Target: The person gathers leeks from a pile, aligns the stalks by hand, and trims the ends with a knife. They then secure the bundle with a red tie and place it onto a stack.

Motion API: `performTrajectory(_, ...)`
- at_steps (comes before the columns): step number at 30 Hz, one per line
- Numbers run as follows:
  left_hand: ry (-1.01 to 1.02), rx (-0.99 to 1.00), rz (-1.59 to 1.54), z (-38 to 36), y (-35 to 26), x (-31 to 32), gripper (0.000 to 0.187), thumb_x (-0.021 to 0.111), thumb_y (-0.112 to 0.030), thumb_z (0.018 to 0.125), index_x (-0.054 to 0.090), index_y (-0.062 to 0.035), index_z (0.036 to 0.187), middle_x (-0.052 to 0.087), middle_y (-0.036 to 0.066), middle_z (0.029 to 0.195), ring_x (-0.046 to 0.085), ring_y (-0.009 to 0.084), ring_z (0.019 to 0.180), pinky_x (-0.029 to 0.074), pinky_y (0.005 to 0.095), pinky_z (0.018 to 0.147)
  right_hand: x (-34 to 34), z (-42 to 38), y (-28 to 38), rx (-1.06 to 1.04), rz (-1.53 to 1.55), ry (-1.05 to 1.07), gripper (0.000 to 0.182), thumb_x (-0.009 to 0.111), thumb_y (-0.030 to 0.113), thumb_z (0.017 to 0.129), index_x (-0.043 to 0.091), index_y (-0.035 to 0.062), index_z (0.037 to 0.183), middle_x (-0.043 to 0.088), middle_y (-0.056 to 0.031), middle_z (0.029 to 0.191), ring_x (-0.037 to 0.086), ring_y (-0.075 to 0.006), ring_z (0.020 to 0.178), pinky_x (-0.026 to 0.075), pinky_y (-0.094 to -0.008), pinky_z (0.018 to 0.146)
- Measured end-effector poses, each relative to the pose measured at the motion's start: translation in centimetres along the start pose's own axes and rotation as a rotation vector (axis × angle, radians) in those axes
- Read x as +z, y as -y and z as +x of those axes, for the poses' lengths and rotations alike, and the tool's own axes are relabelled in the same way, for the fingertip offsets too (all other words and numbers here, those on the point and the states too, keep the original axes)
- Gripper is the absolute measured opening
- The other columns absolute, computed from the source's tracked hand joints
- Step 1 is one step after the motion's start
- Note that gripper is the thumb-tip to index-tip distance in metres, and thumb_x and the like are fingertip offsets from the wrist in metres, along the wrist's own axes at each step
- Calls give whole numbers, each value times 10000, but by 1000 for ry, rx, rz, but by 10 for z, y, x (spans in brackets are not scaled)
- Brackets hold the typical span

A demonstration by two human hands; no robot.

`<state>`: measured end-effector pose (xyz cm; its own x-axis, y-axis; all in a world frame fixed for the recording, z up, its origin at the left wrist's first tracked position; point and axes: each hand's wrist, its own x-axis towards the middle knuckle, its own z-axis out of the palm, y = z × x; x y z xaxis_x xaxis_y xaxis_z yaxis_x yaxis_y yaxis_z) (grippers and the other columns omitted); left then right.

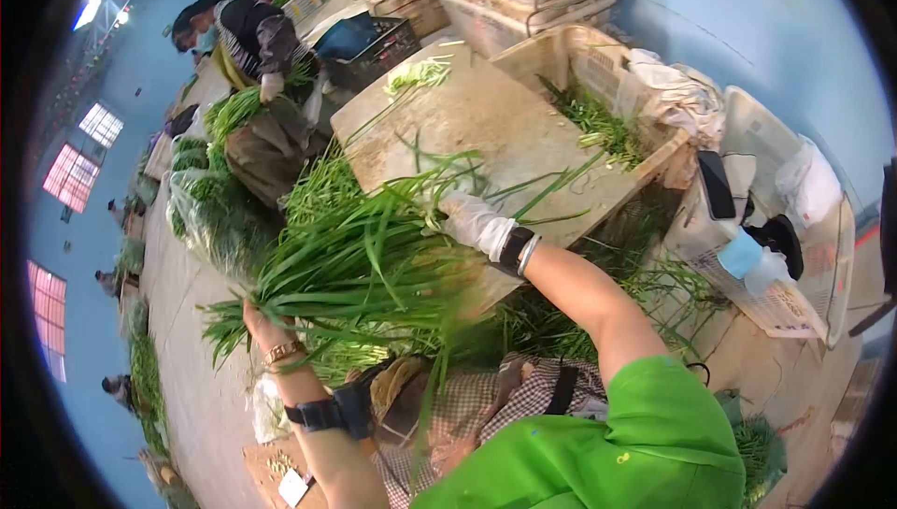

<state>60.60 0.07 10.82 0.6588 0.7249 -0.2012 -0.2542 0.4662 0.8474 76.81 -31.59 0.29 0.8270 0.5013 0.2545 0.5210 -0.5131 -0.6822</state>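
A large bunch of garlic chives [364, 247], long flat green leaves, stretches between my two hands over the near left edge of a board [505, 126]. My right hand [472, 226], in a white glove, is closed around the bunch at its right end above the board. At the leafy left end, my left hand [266, 327] is closed on the leaves, its fingers partly hidden by them. Some loose leaves stick out to the right past my right hand. Pale cut stems [420, 74] lie at the board's far end.
A crate [570, 51] with greens stands beyond the board, near stacked crates [523, 4]. To the right, a phone [716, 185] rests on a white basket [747, 294]. A masked co-worker [262, 70] handles greens at the far left, beside a plastic bag of greens [220, 219].
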Motion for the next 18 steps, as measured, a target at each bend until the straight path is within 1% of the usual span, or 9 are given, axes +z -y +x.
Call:
performTrajectory(2,143,-76,-16,5,0,-1,427,376,-356,869,533,3,1038,591,180,1013,589,309,911,507,440,777,-7,-4,-18,-107,-93,-81,211,591,168,735,578,41,903,584,-202,907,573,-344,857,470,-395,724)
performTrajectory(3,17,-144,-21,7,0,-7,435,376,-360,870,536,3,1048,592,171,1020,587,303,901,508,445,752,-7,-6,-23,-171,-128,-112,204,585,162,738,575,37,899,582,-207,914,572,-351,855,471,-397,721)
performTrajectory(7,-27,43,47,21,10,-34,388,399,-355,868,566,-29,998,615,130,954,595,261,812,507,389,676,-30,-15,-24,261,-18,-134,210,542,206,798,572,29,906,581,-212,728,565,-379,707,443,-431,631)
performTrajectory(8,-211,-14,-2,19,5,-22,371,407,-353,868,570,-32,958,614,121,932,590,256,784,504,380,679,-34,-10,-40,382,37,-204,221,540,225,816,575,24,901,584,-199,700,565,-370,670,437,-429,601)
performTrajectory(10,-42,-2,-12,35,-8,-53,364,407,-340,873,561,-21,953,607,123,919,585,259,797,496,378,708,-61,-9,-61,539,225,-422,245,489,196,838,591,-25,869,611,-228,820,583,-383,764,459,-425,676)
performTrajectory(13,-49,168,53,2,-45,-39,346,378,-305,890,553,-10,932,600,129,893,582,260,816,489,378,706,-88,-8,-118,485,255,-521,257,485,207,860,622,-10,838,627,-175,753,590,-305,660,454,-385,574)
performTrajectory(14,-34,195,114,-5,-62,-37,342,368,-297,895,553,-12,932,601,128,886,583,257,812,490,373,702,-93,-1,-97,403,164,-570,263,482,210,867,629,-7,839,627,-157,723,587,-270,621,445,-370,530)
performTrajectory(16,19,332,243,-23,-99,-34,329,345,-263,906,555,-10,916,602,108,831,587,225,738,495,346,665,-119,-4,-12,490,567,-455,280,493,243,870,635,2,864,636,-106,720,579,-203,583,423,-340,488)
performTrajectory(18,145,516,212,-44,-130,-25,290,393,-256,896,569,-25,902,621,100,805,592,221,692,491,326,610,-98,30,-10,366,601,-333,294,528,299,858,644,29,868,633,-52,725,572,-170,589,428,-317,510)
